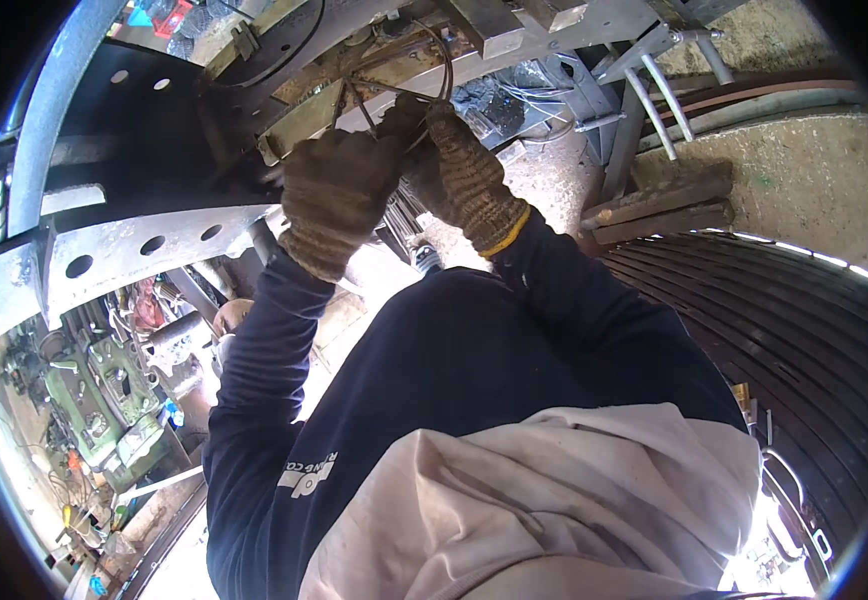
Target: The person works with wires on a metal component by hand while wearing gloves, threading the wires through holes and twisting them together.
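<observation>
Both of my hands wear worn brown knit work gloves and meet at the metal frame ahead of me. My left hand [339, 195] is closed, its back toward me; what its fingers hold is hidden. Close on its right, my right hand [469, 175] has its fingers bent around a thin dark cable [448, 62], which loops up from the fingertips. Behind the hands runs a rusty, dirty metal beam [394, 72] with more thin lines crossing it. A light metal bar [299, 125] lies just above my left hand.
A grey steel rail with round holes [119, 250] runs along the left. Below it stands a green machine [94, 400] among tools and clutter. Wooden blocks [664, 205] lie on the floor at right, near metal rods [659, 105]. Dark ribbed sheeting [784, 330] spans the lower right.
</observation>
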{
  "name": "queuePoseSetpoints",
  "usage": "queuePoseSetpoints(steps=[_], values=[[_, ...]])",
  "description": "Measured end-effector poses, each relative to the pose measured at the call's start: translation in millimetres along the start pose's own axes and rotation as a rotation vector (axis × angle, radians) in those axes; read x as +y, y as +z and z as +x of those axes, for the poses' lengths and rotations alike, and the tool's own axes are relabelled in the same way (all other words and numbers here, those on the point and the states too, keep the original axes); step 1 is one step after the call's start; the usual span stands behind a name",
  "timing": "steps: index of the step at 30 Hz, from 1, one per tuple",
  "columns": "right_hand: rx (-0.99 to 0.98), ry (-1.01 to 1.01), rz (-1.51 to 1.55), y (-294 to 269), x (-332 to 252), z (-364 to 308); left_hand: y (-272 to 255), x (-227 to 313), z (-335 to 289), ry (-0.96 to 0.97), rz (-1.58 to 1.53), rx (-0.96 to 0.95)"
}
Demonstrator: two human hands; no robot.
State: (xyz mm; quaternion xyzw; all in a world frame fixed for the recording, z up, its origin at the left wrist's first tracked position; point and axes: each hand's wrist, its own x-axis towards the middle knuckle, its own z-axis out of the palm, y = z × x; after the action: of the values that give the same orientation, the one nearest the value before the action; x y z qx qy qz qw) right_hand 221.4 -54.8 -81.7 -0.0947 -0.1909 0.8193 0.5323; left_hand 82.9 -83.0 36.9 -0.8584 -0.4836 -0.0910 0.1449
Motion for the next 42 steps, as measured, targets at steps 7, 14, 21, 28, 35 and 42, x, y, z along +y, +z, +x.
queuePoseSetpoints(steps=[7,14,21,28,35,42], values=[[0.067,0.240,-0.019,-13.8,-37.4,5.0,6.9,14.2,12.6,0.015,0.136,-0.023],[-0.018,0.280,-0.049,-22.9,-39.9,8.7,16.2,2.7,29.2,0.113,0.121,-0.068],[-0.046,0.313,0.058,-19.2,-40.0,8.0,20.1,-14.9,30.9,0.180,-0.029,-0.086],[0.063,0.003,-0.475,-28.7,-9.5,13.7,24.4,-46.8,45.4,0.380,-0.269,-0.041],[-0.007,0.149,-0.711,-14.4,-49.6,4.4,17.1,-9.8,35.2,0.183,-0.113,-0.032],[-0.016,0.144,-0.867,18.6,-71.1,-21.7,5.1,-2.3,9.9,0.150,-0.130,-0.075]])
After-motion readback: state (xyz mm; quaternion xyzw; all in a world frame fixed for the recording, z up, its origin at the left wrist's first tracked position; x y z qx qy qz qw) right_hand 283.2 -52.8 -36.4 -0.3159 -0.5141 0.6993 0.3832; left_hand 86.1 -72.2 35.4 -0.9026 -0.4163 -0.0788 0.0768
